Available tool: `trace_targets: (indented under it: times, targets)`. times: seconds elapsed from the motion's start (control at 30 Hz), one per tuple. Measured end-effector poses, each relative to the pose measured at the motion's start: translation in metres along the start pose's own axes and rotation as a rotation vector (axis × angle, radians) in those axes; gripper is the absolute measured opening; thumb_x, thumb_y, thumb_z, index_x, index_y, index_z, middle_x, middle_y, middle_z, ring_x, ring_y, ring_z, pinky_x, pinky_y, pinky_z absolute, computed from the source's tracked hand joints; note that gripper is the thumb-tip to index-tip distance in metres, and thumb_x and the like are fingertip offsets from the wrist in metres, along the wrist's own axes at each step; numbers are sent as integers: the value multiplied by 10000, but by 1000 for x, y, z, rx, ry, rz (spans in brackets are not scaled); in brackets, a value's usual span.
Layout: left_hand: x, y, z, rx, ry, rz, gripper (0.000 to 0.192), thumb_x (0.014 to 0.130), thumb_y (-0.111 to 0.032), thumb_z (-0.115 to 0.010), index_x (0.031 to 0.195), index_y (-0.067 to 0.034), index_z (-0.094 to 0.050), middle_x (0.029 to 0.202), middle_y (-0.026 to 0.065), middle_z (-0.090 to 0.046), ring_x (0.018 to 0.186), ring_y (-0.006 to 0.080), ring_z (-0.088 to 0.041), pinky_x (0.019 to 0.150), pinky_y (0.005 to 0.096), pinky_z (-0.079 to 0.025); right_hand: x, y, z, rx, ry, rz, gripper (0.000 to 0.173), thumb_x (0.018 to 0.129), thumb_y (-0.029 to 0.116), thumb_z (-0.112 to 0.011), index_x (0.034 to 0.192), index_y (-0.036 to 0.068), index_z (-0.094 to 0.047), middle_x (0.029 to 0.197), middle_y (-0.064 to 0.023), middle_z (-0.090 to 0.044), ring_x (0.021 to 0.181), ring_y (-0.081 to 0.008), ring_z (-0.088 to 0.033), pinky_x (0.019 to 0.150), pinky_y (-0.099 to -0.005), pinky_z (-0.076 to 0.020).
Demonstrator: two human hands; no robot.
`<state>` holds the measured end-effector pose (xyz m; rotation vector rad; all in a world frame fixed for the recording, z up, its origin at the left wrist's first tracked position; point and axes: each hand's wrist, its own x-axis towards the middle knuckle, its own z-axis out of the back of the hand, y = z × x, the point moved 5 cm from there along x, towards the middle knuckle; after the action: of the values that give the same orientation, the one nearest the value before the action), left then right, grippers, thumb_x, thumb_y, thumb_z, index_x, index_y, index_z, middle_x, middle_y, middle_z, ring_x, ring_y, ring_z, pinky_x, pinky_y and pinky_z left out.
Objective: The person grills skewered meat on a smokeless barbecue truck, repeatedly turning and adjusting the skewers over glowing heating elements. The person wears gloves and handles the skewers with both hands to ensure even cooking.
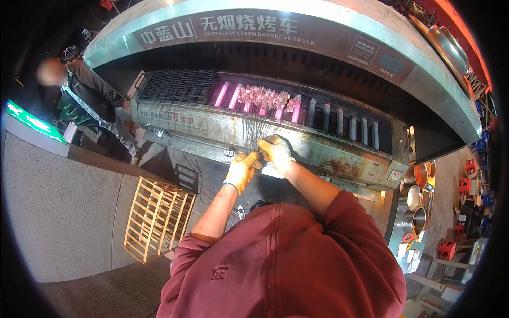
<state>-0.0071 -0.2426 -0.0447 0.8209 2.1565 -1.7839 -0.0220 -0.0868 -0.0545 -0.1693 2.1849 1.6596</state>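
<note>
Both of my hands wear yellowish work gloves and meet at the lower ends of a fanned bundle of thin metal skewers (254, 129). My left hand (240, 171) is closed around the handle ends from below. Just above and to its right, my right hand (276, 152) pinches part of the same bundle with thumb and fingers. At the far ends, threaded chunks of meat (264, 98) sit side by side over the heating tubes (234, 96) of a long electric barbecue grill (318, 153). Several tubes around the meat glow pink.
Unlit grey tubes (340, 120) fill the grill's right side; a wire grate (177, 85) covers its left. A metal hood (254, 30) overhangs it. A person (95, 95) stands at the left end. A wooden rack (157, 218) is left of me, metal pots (415, 218) right.
</note>
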Motion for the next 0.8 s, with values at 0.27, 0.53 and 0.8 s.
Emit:
trace_targets:
  times: [0.27, 0.53, 0.8]
  targets:
    - [4, 3, 0, -61, -29, -21, 183, 1018, -261, -596, 952, -93, -568, 712, 80, -635, 393, 116, -376, 353, 286, -262, -2, 8, -1, -13, 57, 16, 183, 925, 214, -733, 965, 60, -644, 786, -2, -591, 659, -110, -528, 613, -277, -447]
    - [0, -1, -4, -48, -17, -4, 219, 1023, -298, -591, 954, -91, -586, 700, 60, -626, 406, 105, -389, 357, 279, -262, 4, 0, 5, -78, 50, -9, 154, 940, 243, -716, 972, 106, -655, 767, 22, -586, 628, -93, -520, 590, -259, -444]
    - [-18, -9, 8, -19, 163, 108, 362, 1024, -420, -580, 848, -106, -622, 592, -21, -491, 437, 98, -388, 389, 275, -248, 21, -36, -15, 402, 325, -58, 204, 1007, 219, -646, 1151, 76, -636, 930, -28, -648, 808, -161, -624, 747, -321, -545]
